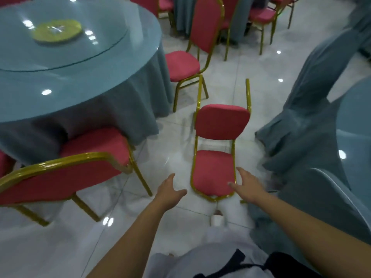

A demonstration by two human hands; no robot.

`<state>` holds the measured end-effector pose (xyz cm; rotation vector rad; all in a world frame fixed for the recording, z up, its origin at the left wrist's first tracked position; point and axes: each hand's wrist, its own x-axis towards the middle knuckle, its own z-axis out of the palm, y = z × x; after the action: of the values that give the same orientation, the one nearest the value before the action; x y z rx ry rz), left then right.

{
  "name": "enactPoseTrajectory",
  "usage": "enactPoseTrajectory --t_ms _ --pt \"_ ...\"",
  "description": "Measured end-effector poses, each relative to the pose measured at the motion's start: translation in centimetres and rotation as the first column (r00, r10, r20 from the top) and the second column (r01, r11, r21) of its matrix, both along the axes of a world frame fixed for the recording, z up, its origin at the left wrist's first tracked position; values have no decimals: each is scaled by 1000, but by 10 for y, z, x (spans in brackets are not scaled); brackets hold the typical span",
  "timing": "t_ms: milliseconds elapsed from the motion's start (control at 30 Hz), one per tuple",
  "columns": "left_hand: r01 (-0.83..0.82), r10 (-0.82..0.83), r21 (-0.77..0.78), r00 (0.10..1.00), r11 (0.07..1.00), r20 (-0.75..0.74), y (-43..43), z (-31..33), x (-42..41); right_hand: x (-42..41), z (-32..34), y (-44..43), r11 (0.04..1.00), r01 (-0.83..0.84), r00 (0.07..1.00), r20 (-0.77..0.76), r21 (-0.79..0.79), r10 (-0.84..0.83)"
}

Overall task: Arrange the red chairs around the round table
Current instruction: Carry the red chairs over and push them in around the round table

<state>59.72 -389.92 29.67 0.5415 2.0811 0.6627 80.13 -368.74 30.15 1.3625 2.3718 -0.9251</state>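
Both hands are reaching forward, fingers released and holding nothing. The left hand [170, 190] is hovering just left of the fallen chair [213, 173], the right hand [248, 185] at its right rail. This chair is lying on its back on the floor [230, 67], between 2 draped tables. Its long axis is running away, backrest top nearest, legs pointing away. Beyond-left, the near chair [66, 177] and far chair [182, 65] are standing at the table [80, 77].

- Round worktop [124, 77]: blue cloth, glass turntable [100, 15], yellow disc [57, 31] at its centre.
- Fallen red chair [213, 173]: gold frame, lying on its back on the tiled floor [261, 77], legs pointing away.
- Left hand [170, 190]: fingers relaxed, just beside the backrest, apart from it.
- Right hand [248, 186]: fingers spread at the backrest's right edge, thumb over the red pad; contact unclear.
- Upright red chairs: near chair [60, 177] and far chair [206, 25], both beside the worktop.
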Motion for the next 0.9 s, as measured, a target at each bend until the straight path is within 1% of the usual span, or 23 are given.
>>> enactPoseTrajectory --t_ms 133,267,433,533,600,667,767,833,900 --pt "50 -50 -53 999 997 -6 50 -9 -5 15 -27 34 994 81 997 -4 -69 -81" --pt "55 -55 -104 998 993 1 97 -21 -13 17 -54 75 986 123 992 7 -117 -123" --pt "-11 17 -182 999 983 34 136 -65 -34 11 -112 123 954 147 986 120 -262 -119" --pt "-25 48 -253 995 967 84 151 -104 -44 4 -147 147 926 221 966 199 -306 -165" --pt "-8 43 -295 993 955 114 159 -138 -51 -4 -173 158 907 282 949 229 -312 -216" --pt "13 37 -323 988 946 149 171 -182 -60 -13 -207 168 871 351 932 215 -344 -291" --pt "86 -17 -365 982 927 188 195 -271 -76 -23 -277 184 817 457 889 189 -352 -417" --pt "141 -61 -410 978 901 201 210 -332 -86 -28 -329 191 780 528 849 198 -335 -490" --pt "167 -82 -449 976 878 204 221 -389 -95 -33 -379 191 712 607 794 230 -353 -563"
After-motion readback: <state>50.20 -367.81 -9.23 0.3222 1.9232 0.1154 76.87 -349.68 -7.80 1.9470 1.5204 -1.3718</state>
